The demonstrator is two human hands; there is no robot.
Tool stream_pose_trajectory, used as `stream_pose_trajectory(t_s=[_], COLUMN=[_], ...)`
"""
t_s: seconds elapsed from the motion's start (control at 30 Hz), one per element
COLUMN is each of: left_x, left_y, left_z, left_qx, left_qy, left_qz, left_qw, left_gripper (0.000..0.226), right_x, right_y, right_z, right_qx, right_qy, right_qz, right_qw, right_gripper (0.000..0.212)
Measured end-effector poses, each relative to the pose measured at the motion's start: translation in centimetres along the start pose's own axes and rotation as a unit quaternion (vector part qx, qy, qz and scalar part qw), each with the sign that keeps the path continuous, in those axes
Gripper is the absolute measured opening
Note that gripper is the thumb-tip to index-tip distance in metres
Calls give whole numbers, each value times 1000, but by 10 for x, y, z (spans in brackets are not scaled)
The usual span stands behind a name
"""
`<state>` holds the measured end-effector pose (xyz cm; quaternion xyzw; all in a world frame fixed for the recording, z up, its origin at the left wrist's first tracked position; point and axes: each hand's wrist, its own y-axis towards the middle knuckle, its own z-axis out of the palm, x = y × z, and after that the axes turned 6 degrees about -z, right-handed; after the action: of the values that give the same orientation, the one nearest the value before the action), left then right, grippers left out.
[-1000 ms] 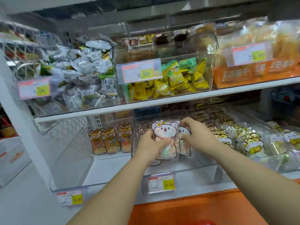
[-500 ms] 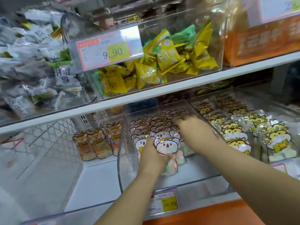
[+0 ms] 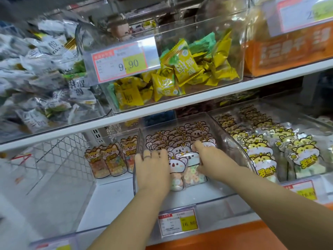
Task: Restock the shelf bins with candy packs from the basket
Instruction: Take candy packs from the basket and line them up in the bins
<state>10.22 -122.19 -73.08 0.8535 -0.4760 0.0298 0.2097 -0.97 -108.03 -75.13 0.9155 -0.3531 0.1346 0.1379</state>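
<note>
The restocking looks well under way, judging by the middle clear plastic bin (image 3: pixel 232 141) on the lower white shelf (image 3: pixel 111 197). Rows of pink-and-white koala-shaped candy packs (image 3: pixel 193 171) stand upright from its back wall towards its front edge, with a bare strip of bin floor left at the front.

The left hand (image 3: pixel 153 170) lies on the front-left packs with its fingers spread and fairly straight, pressing rather than gripping. The right hand (image 3: pixel 210 163) reaches in along the right side of the rows, forefinger stretched out. Its other fingers are hidden behind the front-right pack, so I cannot tell whether they pinch it.

The step in hand seems to be squaring the newest packs into line. The basket is out of view, so what remains in it cannot be judged. The neighbouring clear bin of orange tiger-shaped packs (image 3: pixel 108 163), towards the left end of the shelf, looks thinly filled.
</note>
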Motion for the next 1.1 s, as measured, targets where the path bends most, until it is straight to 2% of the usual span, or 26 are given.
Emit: stream_pose_trajectory(t_s=[0.13,0.23,0.3,0.33,0.4,0.47,0.6,0.67,0.73,0.83,1.1], left_x=[7,10,6,3,-4,-9,-12,-9,-5,-2,-3], left_y=[8,8,4,1,-6,-12,-12,-11,-12,-11,-11], left_z=[-5,-7,-7,-7,-7,-7,5,16,27,37,40], left_qx=[35,33,23,11,-20,2,170,275,334,333,323], left_qy=[143,179,144,117,69,17,-130,-162,-167,-191,-214], left_qz=[15,15,33,47,76,110,161,154,148,124,83], left_qw=[989,983,989,992,995,994,963,935,916,915,918], left_gripper=[47,58,67,65,46,36,25,38,53,58,50], right_x=[1,2,1,1,1,1,-1,-1,-1,0,4], right_y=[1,0,0,1,3,4,8,9,10,10,9], right_z=[0,4,5,6,6,7,10,11,12,11,3], right_qx=[-13,0,9,10,10,11,-2,-7,-10,-11,-31], right_qy=[2,0,3,8,19,35,61,65,71,58,36], right_qz=[-6,-12,-8,-3,5,8,15,15,12,9,22], right_qw=[1000,1000,1000,1000,1000,999,998,998,997,998,999], right_gripper=[54,66,63,60,58,56,51,48,49,51,37])
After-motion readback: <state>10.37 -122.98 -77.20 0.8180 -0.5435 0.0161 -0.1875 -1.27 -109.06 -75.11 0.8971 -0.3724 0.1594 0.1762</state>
